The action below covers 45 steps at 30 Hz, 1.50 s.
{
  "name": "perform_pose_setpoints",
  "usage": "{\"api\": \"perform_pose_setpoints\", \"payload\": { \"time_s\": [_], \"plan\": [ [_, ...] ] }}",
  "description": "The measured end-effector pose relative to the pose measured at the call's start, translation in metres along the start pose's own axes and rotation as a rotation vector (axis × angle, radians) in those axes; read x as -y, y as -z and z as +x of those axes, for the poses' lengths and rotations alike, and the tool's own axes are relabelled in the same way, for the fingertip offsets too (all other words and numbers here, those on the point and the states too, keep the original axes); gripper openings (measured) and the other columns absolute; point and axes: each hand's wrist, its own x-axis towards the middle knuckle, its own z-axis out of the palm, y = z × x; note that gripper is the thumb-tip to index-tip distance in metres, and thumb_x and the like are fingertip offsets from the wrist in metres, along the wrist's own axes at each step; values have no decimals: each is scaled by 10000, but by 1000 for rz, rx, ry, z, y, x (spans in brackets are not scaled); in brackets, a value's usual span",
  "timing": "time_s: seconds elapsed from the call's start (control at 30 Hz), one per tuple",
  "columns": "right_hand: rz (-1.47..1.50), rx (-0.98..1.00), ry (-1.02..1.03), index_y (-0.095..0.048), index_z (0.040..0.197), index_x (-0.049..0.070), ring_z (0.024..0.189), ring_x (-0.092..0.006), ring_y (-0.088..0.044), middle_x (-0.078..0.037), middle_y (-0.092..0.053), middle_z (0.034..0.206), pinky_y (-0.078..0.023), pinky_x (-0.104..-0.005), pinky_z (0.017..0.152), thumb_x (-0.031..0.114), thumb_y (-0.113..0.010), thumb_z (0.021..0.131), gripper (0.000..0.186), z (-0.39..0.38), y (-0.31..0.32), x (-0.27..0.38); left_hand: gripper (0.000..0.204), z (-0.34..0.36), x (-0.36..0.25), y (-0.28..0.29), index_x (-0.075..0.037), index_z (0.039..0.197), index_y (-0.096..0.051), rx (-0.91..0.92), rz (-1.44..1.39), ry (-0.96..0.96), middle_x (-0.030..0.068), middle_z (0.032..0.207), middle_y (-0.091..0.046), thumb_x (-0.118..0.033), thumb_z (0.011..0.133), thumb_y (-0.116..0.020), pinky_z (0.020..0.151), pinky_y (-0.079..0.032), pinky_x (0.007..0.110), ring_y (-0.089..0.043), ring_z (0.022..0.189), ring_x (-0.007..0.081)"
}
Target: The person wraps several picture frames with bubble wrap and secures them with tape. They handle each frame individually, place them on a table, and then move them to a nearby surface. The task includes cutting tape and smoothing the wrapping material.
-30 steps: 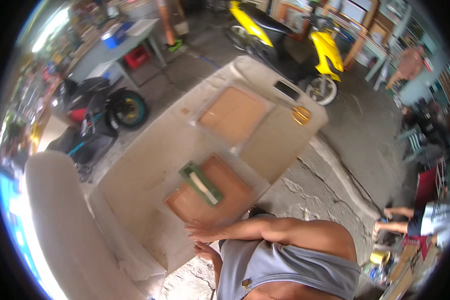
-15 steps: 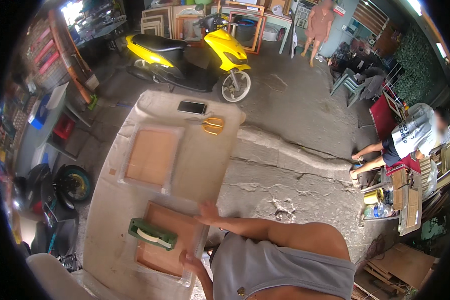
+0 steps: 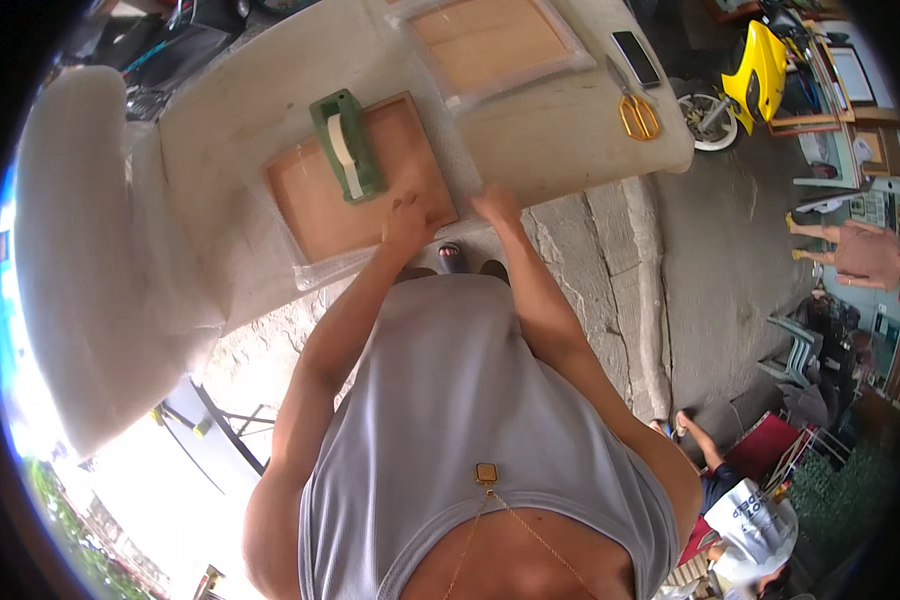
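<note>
In front of me on a cloth-covered table (image 3: 540,170) lies a shallow wooden frame with a brown board back (image 3: 315,220). Clear bubble wrap (image 3: 460,175) is spread under it and shows past its edges. A green tape dispenser (image 3: 370,178) with cream tape rests on the board. My left hand (image 3: 408,225) is at the frame's near edge, fingers curled; what they pinch, if anything, is hidden. Just right of the frame's near corner, my right hand (image 3: 498,205) is closed on the edge of the bubble wrap.
A second wrapped frame (image 3: 490,45) lies farther back, near gold-handled scissors (image 3: 638,117) and a phone (image 3: 636,58). At left stands a large whitish roll (image 3: 75,250). A yellow scooter (image 3: 755,75) and two people are off to the right.
The view has swung round and tilted down toward my body. My right hand's fingers, spread before, are now curled at the wrap. The tape dispenser still sits on the frame.
</note>
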Motion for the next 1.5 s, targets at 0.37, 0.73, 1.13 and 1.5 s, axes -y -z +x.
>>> {"api": "perform_pose_setpoints", "payload": {
  "time_s": [0.37,0.73,1.13,1.5],
  "plan": [
    [342,-129,403,-548,678,-4,595,-346,-564,-188,-553,602,-423,-414,558,217,-624,768,251,-24,5,-2,892,24,20,-7,-171,1317,-350,208,-14,-136,151,1297,-392,-274,551,-795,985,-318,469,-354,1214,364],
    [-133,-71,727,-577,849,46,717,-346,-593,-159,-600,785,-465,-427,605,105,-558,731,133,-48,-33,22,711,12,22,-2,-170,1275,-398,24,166,-562,83,1279,-432,-235,650,-731,916,-387,414,-418,1170,312],
    [310,-550,287,-504,975,39,669,-253,-565,-97,-531,688,-462,-377,679,35,-691,631,392,-97,-47,-10,358,8,11,-1,-163,1088,-609,77,213,-468,7,1165,-556,-326,771,-588,913,-374,434,-463,1074,317],
    [916,-529,149,-497,1089,65,663,-136,-483,-21,-502,762,-434,-305,583,83,-652,619,496,-128,-77,-19,366,48,69,-87,-127,761,-674,281,83,-258,71,807,-648,-469,773,-545,800,-417,474,-600,849,233]
  ]
}}
